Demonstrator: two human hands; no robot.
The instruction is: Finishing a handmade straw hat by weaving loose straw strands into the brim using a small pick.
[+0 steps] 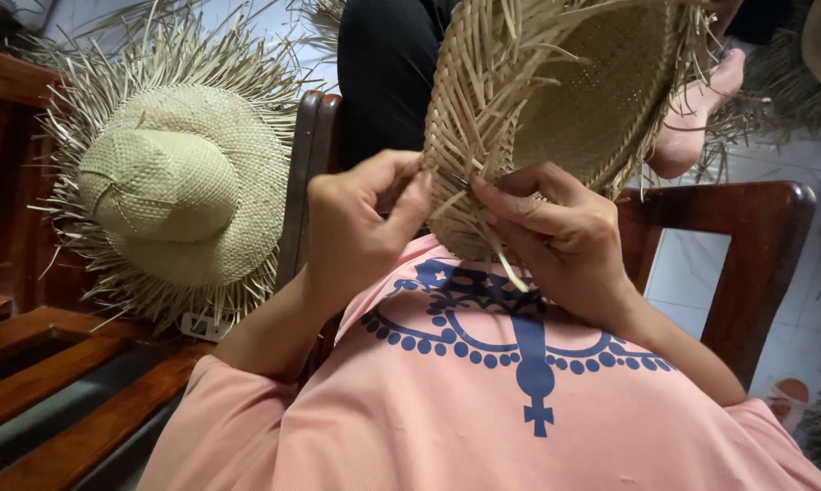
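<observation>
straw hat point(556, 100) brim, left hand point(360, 227) pinching strands, right hand point(556, 227) gripping edge

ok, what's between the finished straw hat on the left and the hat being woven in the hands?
Head view: a dark wooden chair post stands between the finished hat and the woven hat. The left hand pinches its brim beside the right hand.

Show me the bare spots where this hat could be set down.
Free: wooden bench slats below the finished hat, and white floor tiles right of the chair arm. Crowded: both hands, left hand and right hand, pinch the unfinished hat over the lap.
</observation>
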